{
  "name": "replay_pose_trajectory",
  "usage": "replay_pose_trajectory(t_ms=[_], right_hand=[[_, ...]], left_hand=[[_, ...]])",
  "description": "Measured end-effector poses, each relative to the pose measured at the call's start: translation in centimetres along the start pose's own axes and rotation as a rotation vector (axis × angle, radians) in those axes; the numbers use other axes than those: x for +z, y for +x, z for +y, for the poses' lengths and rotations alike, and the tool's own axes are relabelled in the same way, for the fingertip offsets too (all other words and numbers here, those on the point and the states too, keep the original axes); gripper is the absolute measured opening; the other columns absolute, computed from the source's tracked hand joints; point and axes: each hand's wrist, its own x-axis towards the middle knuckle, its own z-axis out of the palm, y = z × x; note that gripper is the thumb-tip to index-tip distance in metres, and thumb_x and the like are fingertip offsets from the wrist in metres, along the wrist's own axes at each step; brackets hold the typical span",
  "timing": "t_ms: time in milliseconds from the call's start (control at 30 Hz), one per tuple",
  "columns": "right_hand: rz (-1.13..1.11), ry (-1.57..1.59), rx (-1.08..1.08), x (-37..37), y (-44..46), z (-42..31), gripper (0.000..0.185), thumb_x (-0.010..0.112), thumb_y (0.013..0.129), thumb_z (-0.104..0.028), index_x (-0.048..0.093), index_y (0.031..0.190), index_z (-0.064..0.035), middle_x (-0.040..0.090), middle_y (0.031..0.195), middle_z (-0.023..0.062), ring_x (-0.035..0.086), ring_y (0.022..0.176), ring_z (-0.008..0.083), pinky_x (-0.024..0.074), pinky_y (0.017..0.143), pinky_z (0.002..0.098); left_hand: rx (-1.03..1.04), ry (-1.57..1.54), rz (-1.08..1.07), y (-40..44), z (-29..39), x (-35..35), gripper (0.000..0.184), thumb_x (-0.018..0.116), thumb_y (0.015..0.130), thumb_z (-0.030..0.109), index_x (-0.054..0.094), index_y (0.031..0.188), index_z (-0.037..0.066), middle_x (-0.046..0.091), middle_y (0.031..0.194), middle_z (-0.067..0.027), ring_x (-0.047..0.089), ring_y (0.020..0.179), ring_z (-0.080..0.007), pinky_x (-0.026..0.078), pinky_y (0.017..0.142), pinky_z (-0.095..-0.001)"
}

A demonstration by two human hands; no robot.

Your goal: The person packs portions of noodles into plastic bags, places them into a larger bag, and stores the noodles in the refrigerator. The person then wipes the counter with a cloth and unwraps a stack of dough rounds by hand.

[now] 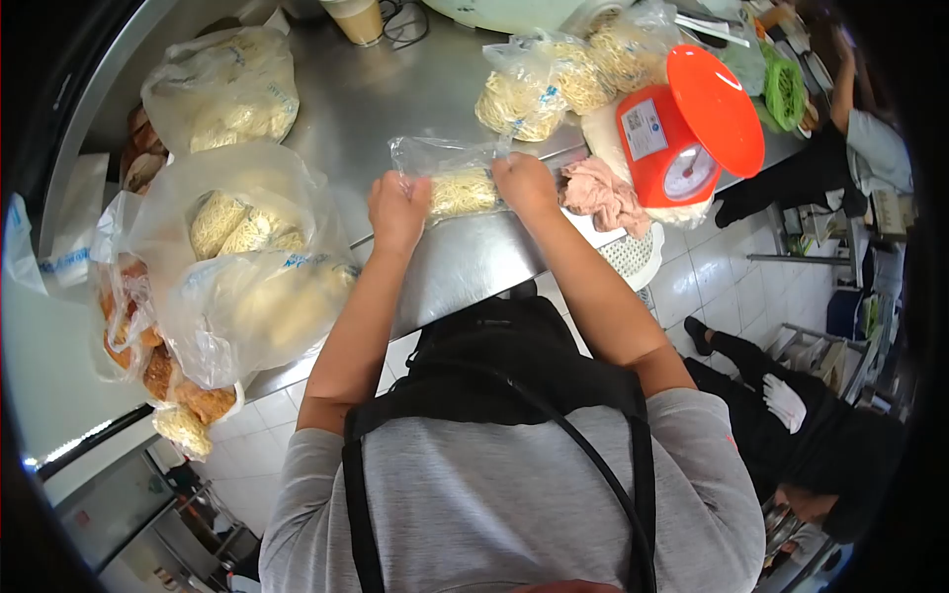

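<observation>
A clear plastic bag of noodles [463,193] lies near the front edge of the metal counter [386,109], between the person's two hands. The fingers of the left hand [525,182] are closed on the bag's right upper corner, and those of the right hand [399,210] grip its left side, so the loose plastic stands up between them. Past the left hand, a crumpled pink cloth [604,196] lies by the front edge, touching the base of a red scale [668,148] with a round dial and a tilted red pan [717,111]. Behind the cloth and scale, toward the far right part of the counter, several tied bags of noodles [568,79] sit clustered together. On the left side are a large open bag with noodle bundles [242,222] and, behind it, another full bag [229,89]. A cup [355,20] stands at the far edge beside a coiled dark cable [403,24].
</observation>
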Motion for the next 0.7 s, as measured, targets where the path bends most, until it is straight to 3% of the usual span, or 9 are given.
replay_pose_trajectory(t_ms=[33,167,267,367,467,533,600,633,700], right_hand=[[0.006,-0.026,-0.008,0.3,0.4,0.4,0.034,0.045,0.076,-0.034,0.058,0.089,-0.0049,0.057,0.084,0.0218,0.056,0.081,0.0358,0.0430,0.074,0.0428],[0.091,-0.095,-0.033,0.2,0.0,0.0,0.039,0.048,0.074,-0.023,0.049,0.108,-0.0049,0.055,0.082,0.0211,0.057,0.077,0.0316,0.0445,0.071,0.0410],[-0.176,0.260,-0.212,-1.3,-0.4,1.5,0.046,0.048,0.073,-0.012,0.042,0.118,-0.0048,0.054,0.079,0.0152,0.056,0.068,0.0227,0.0454,0.065,0.0343],[-0.768,0.271,-0.031,-4.6,-2.0,-0.3,0.046,0.044,0.073,-0.006,0.045,0.119,-0.0105,0.054,0.088,0.0088,0.050,0.069,0.0112,0.0423,0.068,0.0242],[-1.230,0.853,-0.140,-3.5,-1.5,1.6,0.047,0.047,0.071,-0.004,0.047,0.118,-0.0080,0.053,0.094,0.0092,0.050,0.082,0.0137,0.0388,0.078,0.0242],[-1.130,1.042,-0.438,-2.3,-1.9,-0.3,0.039,0.049,0.073,-0.007,0.050,0.112,-0.0037,0.052,0.096,0.0102,0.051,0.084,0.0170,0.0408,0.077,0.0271],[-0.883,1.066,-0.910,0.2,-2.9,-1.7,0.038,0.048,0.079,-0.029,0.051,0.100,0.0030,0.045,0.112,0.0146,0.045,0.104,0.0281,0.0358,0.089,0.0386],[-0.991,1.568,-0.332,-0.1,-5.4,-3.5,0.046,0.042,0.083,-0.042,0.049,0.098,-0.0002,0.045,0.113,0.0146,0.046,0.104,0.0280,0.0352,0.090,0.0425],[-0.742,1.664,-0.264,-0.9,-8.3,-6.9,0.060,0.039,0.081,-0.055,0.043,0.109,-0.0021,0.046,0.113,0.0126,0.047,0.103,0.0276,0.0349,0.091,0.0441]], left_hand=[[0.015,0.008,0.099,-0.1,-0.2,0.3,0.025,0.055,0.076,0.026,0.057,0.079,0.002,0.057,0.073,-0.0156,0.053,0.070,-0.0342,0.042,0.068,-0.0415],[-0.081,-0.053,-0.176,-1.8,0.4,-1.2,0.027,0.053,0.079,0.025,0.055,0.088,-0.001,0.058,0.078,-0.0191,0.055,0.071,-0.0341,0.043,0.067,-0.0379],[-0.236,-0.235,-0.260,-3.1,-0.6,-1.4,0.029,0.054,0.079,0.025,0.056,0.094,0.000,0.059,0.085,-0.0183,0.058,0.071,-0.0302,0.045,0.066,-0.0369],[-0.646,-0.677,-0.456,-4.5,-1.3,-2.6,0.027,0.052,0.080,0.020,0.055,0.096,-0.002,0.060,0.083,-0.0148,0.059,0.073,-0.0235,0.047,0.065,-0.0330],[-0.994,-1.290,-0.617,-5.9,0.6,-5.2,0.024,0.050,0.081,0.014,0.053,0.095,-0.005,0.060,0.082,-0.0115,0.060,0.076,-0.0183,0.049,0.065,-0.0294],[-1.084,-1.593,-0.689,-6.7,1.4,-5.7,0.022,0.048,0.081,0.011,0.052,0.095,-0.007,0.060,0.081,-0.0137,0.060,0.074,-0.0203,0.051,0.062,-0.0307],[-1.198,-1.751,-0.580,-7.1,1.7,-5.7,0.021,0.044,0.082,0.009,0.051,0.095,-0.007,0.059,0.081,-0.0151,0.060,0.070,-0.0221,0.051,0.057,-0.0328],[-1.247,-1.831,-0.523,-7.0,1.8,-5.7,0.021,0.042,0.082,0.008,0.051,0.095,-0.007,0.059,0.081,-0.0158,0.060,0.068,-0.0230,0.051,0.055,-0.0338],[-1.165,-1.923,-0.457,-6.5,2.1,-6.6,0.026,0.035,0.086,0.013,0.051,0.097,-0.005,0.059,0.081,-0.0161,0.060,0.064,-0.0250,0.050,0.053,-0.0362]])
